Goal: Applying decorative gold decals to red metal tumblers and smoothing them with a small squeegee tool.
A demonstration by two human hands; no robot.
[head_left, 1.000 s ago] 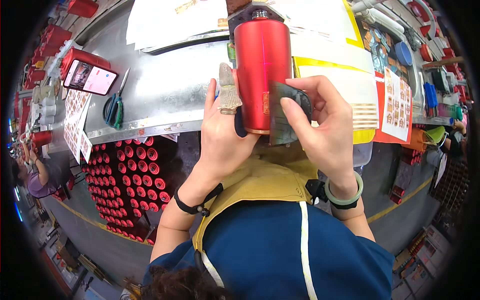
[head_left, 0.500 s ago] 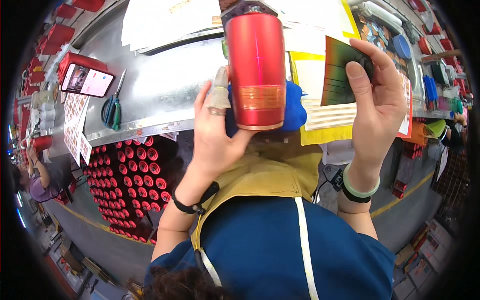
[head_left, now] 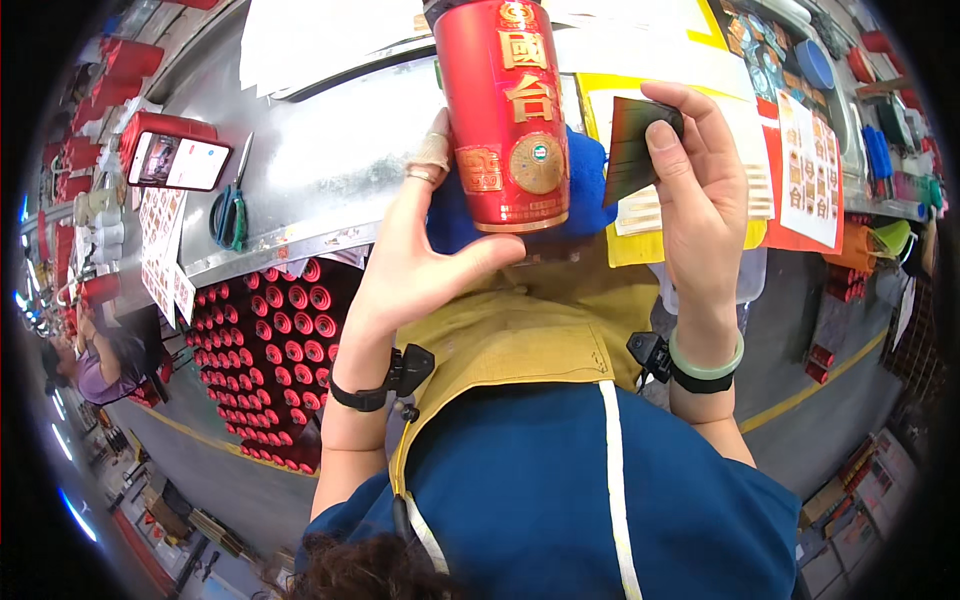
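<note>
A shiny red bottle (head_left: 490,110) lies with its base toward me, raised gold characters and a round gold emblem facing up. My left hand (head_left: 405,245) cradles its left side near the base, thumb stretched along the bottom edge; a pale wrap covers one finger. The fingertips behind the bottle are hidden. To the right, my right hand (head_left: 700,190) pinches a thin dark sheet (head_left: 635,150) with faint lines across it between thumb and fingers, apart from the bottle. A blue cloth (head_left: 590,175) lies beneath the bottle.
Scissors (head_left: 232,205) and a phone (head_left: 178,160) lie left on the metal table (head_left: 330,140). Yellow-edged sheets with pale strips (head_left: 690,205) lie right, beside a printed sticker sheet (head_left: 808,170). Stacked red cylinders (head_left: 270,370) stand below the table. Another person (head_left: 105,365) sits far left.
The bottle has turned, bringing its gold characters and emblem up in place of the plain side with a gold band. My right hand has moved left with the dark sheet, closer to the bottle.
</note>
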